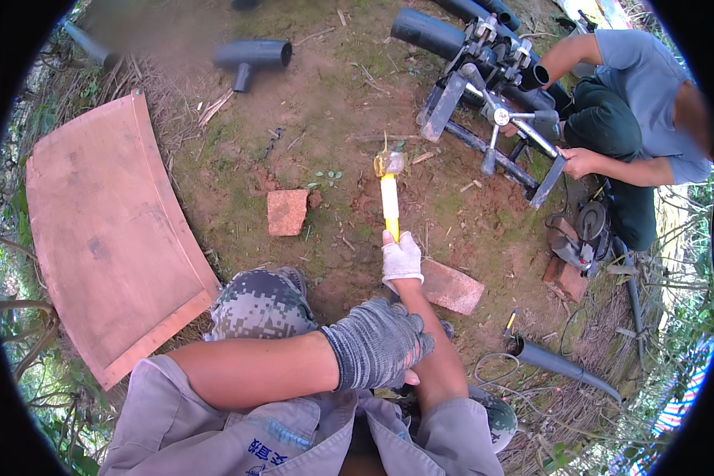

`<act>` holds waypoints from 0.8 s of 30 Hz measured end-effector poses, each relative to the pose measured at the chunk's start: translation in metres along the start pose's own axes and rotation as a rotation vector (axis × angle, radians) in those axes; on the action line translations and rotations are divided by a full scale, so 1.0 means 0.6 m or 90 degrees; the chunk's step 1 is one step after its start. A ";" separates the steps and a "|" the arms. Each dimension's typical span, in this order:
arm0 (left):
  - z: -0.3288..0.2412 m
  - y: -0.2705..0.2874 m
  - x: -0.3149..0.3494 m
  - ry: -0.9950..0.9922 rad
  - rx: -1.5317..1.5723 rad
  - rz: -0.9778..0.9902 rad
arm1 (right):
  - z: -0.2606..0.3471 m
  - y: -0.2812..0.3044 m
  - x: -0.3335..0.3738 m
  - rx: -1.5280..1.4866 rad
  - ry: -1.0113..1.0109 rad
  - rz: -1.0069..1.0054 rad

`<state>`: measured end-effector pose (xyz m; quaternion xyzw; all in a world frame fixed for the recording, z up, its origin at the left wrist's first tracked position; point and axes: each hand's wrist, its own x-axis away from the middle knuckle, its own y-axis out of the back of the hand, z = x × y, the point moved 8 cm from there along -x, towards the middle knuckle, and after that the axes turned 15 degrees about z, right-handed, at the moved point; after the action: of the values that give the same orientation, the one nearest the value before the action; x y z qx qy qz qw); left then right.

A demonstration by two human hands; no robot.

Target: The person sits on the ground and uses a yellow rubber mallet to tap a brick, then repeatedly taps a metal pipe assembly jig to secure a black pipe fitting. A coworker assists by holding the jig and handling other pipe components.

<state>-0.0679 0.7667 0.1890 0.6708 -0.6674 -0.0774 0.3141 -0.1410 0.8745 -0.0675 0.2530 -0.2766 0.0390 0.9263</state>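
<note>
My right hand (402, 258), in a white glove, reaches forward over the soil. Its fingers are closed round the lower end of a yellow-handled tool (390, 198) with a white label and a blunt, hammer-like, partly see-through head. A grey knitted glove covers my left hand (381, 345), which crosses over my right forearm. The left fingers are curled in and their palm side is hidden. Under my right wrist lies a reddish brick (451, 285). Another brick piece (286, 212) sits left of the tool.
At right a person (642, 119) crouches, hands at a metal pipe clamping frame (500, 117) holding black pipes (428, 33). A corded power tool (587, 238) lies below. A black tee fitting (252, 57) is far left, a wooden board (115, 238) near left. A black pipe (563, 365) lies near right.
</note>
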 end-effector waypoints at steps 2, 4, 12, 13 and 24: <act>-0.016 -0.011 0.006 -0.042 0.044 -0.055 | 0.068 0.043 0.031 -0.031 0.115 -0.052; -0.026 -0.018 0.009 -0.063 0.037 -0.012 | 0.139 0.083 0.030 -0.109 0.283 -0.113; -0.018 -0.013 -0.009 -0.011 0.060 0.094 | -0.116 -0.066 -0.062 0.065 -0.110 -0.015; -0.013 -0.005 -0.018 -0.003 0.032 0.080 | -0.137 -0.074 -0.083 -0.049 -0.175 0.046; -0.027 -0.016 0.018 -0.065 0.003 0.013 | 0.140 0.080 0.035 -0.185 0.325 -0.103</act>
<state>-0.0502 0.7606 0.1999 0.6599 -0.6896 -0.1069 0.2786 -0.1749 0.8736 0.0258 0.1209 -0.0164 -0.0127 0.9924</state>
